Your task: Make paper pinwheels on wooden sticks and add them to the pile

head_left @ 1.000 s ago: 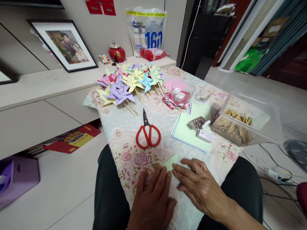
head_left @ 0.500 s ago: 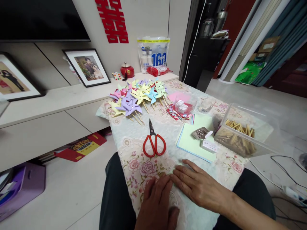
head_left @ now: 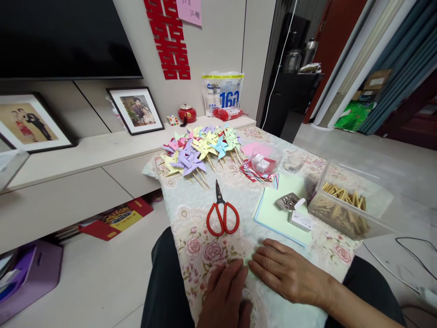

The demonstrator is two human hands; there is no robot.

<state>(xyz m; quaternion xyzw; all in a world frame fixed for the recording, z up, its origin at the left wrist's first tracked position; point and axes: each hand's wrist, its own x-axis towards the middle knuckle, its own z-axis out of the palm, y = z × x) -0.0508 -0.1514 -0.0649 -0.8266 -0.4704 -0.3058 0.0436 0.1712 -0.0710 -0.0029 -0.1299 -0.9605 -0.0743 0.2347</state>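
On the bench, the left hand (head_left: 225,296) lies flat and open, fingers pressing a pale green paper sheet (head_left: 246,261) at the near edge, gripping nothing. Just beyond lie red-handled scissors (head_left: 221,214). The right hand (head_left: 290,275), also spread flat, presses the same sheet, which is mostly hidden under both palms. Farther right sits a paper stack (head_left: 273,214).

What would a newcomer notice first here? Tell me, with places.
First, the heap of pastel paper pinwheels at the table's far end, then the red-handled scissors lying mid-table. Nearest the camera, the left hand and right hand press flat on a pale green sheet at the near edge.
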